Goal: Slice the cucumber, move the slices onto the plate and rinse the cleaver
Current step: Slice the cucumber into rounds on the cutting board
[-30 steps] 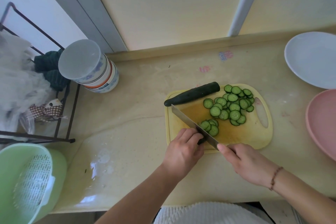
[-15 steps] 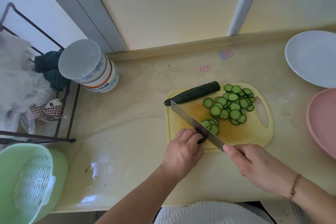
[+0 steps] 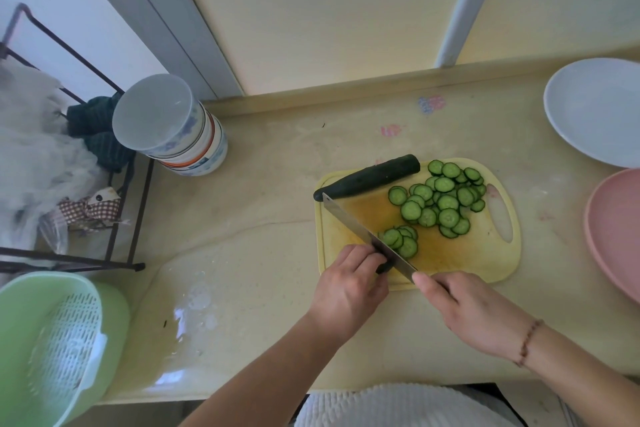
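We keep the yellow cutting board [image 3: 485, 263] low and right of centre on the desk [image 3: 277, 218], close to the body, so both hands reach it without stretching. Our left hand [image 3: 348, 282] lies curled over the last dark stub of cucumber [image 3: 383, 267] at the board's lower left edge, its grip narrow and pinning the stub down, knuckles turned toward the blade so they guide it; the fingertips themselves are hidden under the hand. Our right hand [image 3: 474, 310] comes in from the lower right, its grip closed round the handle of the cleaver [image 3: 367, 236], forefinger reaching toward the blade. The blade runs diagonally up and left, edge down against the stub just beside the left knuckles.

A small fan of fresh slices [image 3: 400, 241] leans just right of the blade, where each cut falls away. A bigger pile of slices [image 3: 443, 199] sits further up and right, well apart from the cutting spot, likely pushed there to leave working room. A second, uncut cucumber [image 3: 367, 177] lies along the board's upper left edge, waiting.

The white plate [image 3: 588, 107] in the upper right and the pink plate [image 3: 613, 229] at the right edge hold nothing yet. We judge slicing only partly done.
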`<state>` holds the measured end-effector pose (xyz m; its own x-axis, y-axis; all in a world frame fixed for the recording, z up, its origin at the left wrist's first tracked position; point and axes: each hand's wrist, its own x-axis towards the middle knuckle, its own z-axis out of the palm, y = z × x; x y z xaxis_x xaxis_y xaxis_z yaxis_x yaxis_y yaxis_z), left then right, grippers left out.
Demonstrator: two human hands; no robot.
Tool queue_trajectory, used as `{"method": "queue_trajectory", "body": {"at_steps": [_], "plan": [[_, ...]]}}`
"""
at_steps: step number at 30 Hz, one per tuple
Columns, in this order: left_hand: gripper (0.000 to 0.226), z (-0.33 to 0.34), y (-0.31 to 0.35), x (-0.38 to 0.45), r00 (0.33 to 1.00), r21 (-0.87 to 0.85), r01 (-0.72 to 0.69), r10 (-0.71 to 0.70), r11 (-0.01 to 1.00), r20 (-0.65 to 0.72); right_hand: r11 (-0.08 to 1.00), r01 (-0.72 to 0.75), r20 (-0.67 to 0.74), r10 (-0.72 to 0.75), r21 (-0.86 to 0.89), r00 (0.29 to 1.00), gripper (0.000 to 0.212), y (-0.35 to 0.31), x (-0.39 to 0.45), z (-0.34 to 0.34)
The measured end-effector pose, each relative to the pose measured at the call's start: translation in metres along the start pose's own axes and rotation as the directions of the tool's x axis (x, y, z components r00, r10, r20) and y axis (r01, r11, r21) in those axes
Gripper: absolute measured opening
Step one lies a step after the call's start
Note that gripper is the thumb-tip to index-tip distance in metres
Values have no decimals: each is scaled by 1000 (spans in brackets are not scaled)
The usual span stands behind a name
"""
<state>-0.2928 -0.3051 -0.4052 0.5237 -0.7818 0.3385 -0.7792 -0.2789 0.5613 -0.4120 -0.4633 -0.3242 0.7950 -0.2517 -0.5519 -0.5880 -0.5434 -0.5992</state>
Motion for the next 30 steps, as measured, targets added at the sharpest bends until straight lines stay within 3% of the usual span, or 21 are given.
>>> {"method": "queue_trajectory", "body": {"at_steps": [11,30], "plan": [[14,-1,1,-2,999,-7,-5,5,1000,-34,999,-50,-13,50,-14,999,59,3,10,-12],[16,1,-1,-2,999,-5,17,-18,1000,-33,999,15,32,-16,30,999,59,-5,5,-8]]}}
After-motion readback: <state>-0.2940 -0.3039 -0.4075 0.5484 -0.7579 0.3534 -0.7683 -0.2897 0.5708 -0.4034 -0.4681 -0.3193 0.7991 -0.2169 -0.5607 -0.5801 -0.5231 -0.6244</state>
